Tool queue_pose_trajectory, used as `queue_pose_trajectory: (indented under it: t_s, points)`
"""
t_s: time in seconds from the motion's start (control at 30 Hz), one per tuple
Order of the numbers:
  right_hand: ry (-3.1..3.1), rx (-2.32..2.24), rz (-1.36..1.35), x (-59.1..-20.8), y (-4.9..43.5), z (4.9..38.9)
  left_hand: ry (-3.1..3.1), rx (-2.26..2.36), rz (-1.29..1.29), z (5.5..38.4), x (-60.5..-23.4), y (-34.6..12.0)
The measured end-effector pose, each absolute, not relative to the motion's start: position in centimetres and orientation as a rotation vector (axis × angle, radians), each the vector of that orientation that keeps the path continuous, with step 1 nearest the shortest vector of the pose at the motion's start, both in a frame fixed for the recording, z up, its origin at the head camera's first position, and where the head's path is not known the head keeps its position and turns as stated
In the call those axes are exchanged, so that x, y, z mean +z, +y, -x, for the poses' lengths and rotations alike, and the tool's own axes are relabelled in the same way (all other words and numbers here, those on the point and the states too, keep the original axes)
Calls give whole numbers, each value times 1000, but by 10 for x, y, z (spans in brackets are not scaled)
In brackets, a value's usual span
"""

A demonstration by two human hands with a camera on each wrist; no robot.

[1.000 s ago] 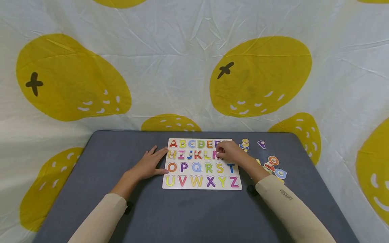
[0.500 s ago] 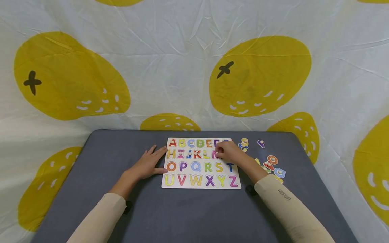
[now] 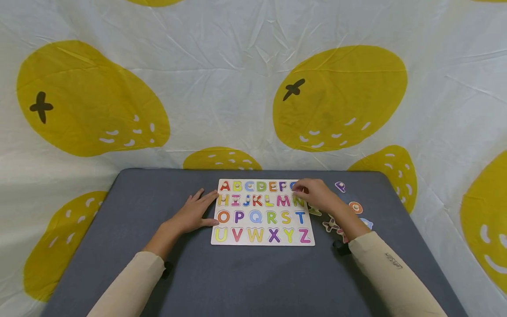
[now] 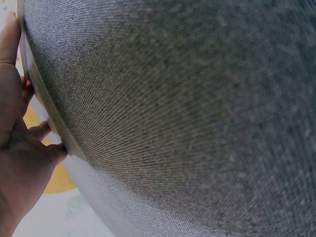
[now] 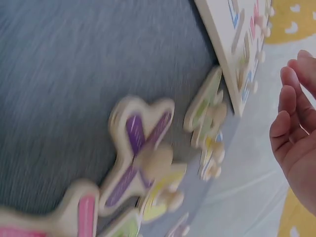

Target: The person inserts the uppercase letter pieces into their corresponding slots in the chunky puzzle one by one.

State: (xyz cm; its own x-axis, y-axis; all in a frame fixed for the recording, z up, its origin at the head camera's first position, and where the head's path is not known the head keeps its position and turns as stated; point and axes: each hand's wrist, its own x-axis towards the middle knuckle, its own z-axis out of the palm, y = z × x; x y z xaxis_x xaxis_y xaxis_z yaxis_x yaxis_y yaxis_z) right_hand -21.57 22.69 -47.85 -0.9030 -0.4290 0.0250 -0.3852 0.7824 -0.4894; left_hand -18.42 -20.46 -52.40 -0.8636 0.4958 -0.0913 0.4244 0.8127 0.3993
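Note:
A white alphabet puzzle board [image 3: 263, 225] with coloured letters lies in the middle of the table in the head view. My left hand [image 3: 192, 211] rests at its left edge, fingers spread and touching the side. Over the board's upper right corner hovers my right hand [image 3: 317, 193], partly covering the G. Its fingers [image 5: 289, 98] are loosely bent in the right wrist view, with nothing seen between them. Letters in the top row carry knobs. A pink M [image 3: 283, 200] shows left of the right hand. A purple X piece [image 5: 127, 185] lies below that hand.
Loose knobbed letter pieces lie right of the board, among them a purple P [image 3: 340, 187], an orange O [image 3: 355, 207] and a green piece [image 5: 200, 111] close to the board. The right forearm hides some. A patterned curtain [image 3: 229, 88] hangs behind the grey table [image 3: 253, 281].
The right hand has moved right from the M to the board's right edge, uncovering the F and M and now hiding some loose pieces. The left hand stays in place.

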Motion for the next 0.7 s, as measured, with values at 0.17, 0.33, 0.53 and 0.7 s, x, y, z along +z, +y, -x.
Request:
queue_pose_trajectory:
  t_s: [0.17, 0.33, 0.53, 0.7]
  points:
    - [2910, -771, 691, -477, 245, 209, 2803, 552, -724, 184, -523, -204]
    - [2901, -756, 666, -482, 263, 202, 2793, 563, -723, 184, -522, -202]
    - [2864, -727, 719, -488, 277, 194, 2807, 551, -724, 184, -522, -203]
    - [2841, -667, 742, -492, 283, 189, 2809, 564, -727, 183, -521, -203]
